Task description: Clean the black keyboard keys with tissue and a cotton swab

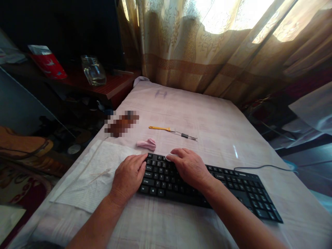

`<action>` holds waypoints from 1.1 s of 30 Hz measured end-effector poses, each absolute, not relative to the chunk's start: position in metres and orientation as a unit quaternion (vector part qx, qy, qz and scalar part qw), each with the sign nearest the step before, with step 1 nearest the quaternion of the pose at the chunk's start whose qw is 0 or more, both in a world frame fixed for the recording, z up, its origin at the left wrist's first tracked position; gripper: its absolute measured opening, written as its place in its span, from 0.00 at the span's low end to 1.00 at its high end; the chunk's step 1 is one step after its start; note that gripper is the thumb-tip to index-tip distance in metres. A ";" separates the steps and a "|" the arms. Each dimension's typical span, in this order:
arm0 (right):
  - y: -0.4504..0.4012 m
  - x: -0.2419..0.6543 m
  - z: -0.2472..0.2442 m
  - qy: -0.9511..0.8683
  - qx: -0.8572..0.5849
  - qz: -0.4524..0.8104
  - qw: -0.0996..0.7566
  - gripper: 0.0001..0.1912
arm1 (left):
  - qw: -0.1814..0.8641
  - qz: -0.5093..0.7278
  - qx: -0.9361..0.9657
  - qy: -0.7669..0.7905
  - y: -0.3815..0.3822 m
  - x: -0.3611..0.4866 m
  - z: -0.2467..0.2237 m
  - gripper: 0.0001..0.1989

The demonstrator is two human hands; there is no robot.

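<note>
A black keyboard (241,195) lies at a slant on the cloth-covered table. My left hand (129,173) holds its left end, thumb and fingers closed at the edge by the corner keys. My right hand (190,166) reaches over the keyboard, its fingers closed on a small white pad (169,157) pressed to the top row of keys. Much of the pad and the middle keys is hidden under this hand. Just beyond the keyboard sits a crumpled pink cloth (146,144). Farther back lie a yellow-handled tool (159,128) and a wire tool with a dark grip (184,135).
A white paper towel (75,183) with thin sticks (100,175) on it lies left of my left hand. Behind it is a blurred-out brown object (120,125). A glass jar mug (93,71) and a red packet (48,62) stand on a side shelf. The keyboard's cable (267,166) runs right.
</note>
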State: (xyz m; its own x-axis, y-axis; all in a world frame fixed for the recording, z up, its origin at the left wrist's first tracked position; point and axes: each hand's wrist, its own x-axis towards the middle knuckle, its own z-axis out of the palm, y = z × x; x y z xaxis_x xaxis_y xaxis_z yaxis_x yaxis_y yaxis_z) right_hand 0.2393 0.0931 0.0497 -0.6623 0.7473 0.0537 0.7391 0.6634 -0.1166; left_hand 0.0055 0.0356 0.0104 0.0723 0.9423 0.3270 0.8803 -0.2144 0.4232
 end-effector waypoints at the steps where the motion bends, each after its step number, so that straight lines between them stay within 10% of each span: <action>1: 0.092 0.238 0.051 -0.908 -0.413 0.043 0.051 0.18 | 0.053 0.274 0.731 0.623 0.036 0.006 0.010 0.18; 33: 0.093 0.206 0.053 -0.943 -0.328 0.012 0.055 0.12 | -0.002 0.284 0.748 0.600 0.038 0.005 0.011 0.17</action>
